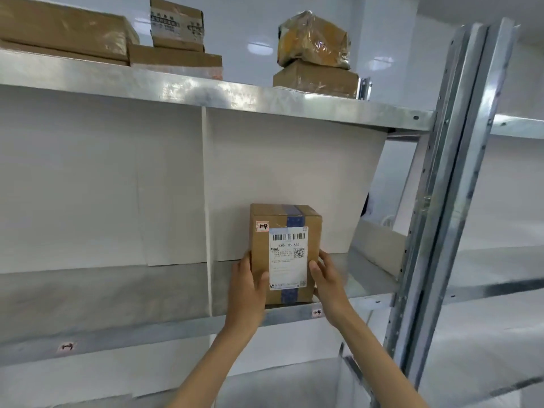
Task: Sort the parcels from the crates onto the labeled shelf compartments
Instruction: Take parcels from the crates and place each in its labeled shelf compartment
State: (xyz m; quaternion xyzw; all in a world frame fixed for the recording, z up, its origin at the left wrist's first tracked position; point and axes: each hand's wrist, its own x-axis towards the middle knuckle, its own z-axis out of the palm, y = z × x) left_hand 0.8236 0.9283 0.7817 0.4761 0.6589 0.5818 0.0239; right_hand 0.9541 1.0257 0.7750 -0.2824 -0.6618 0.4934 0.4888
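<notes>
Left hand (248,279) and right hand (325,278) clasp a cardboard parcel (284,248).
Fingers curl round its sides; it stands upright between them on the shelf (368,282).

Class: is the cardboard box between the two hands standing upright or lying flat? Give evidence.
Upright. The box stands on its narrow end on the shelf, label facing out, left hand and right hand holding its sides.

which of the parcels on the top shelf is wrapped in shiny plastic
The crumpled parcel at the right end, stacked on a plain brown box; the others are cardboard boxes.
</notes>
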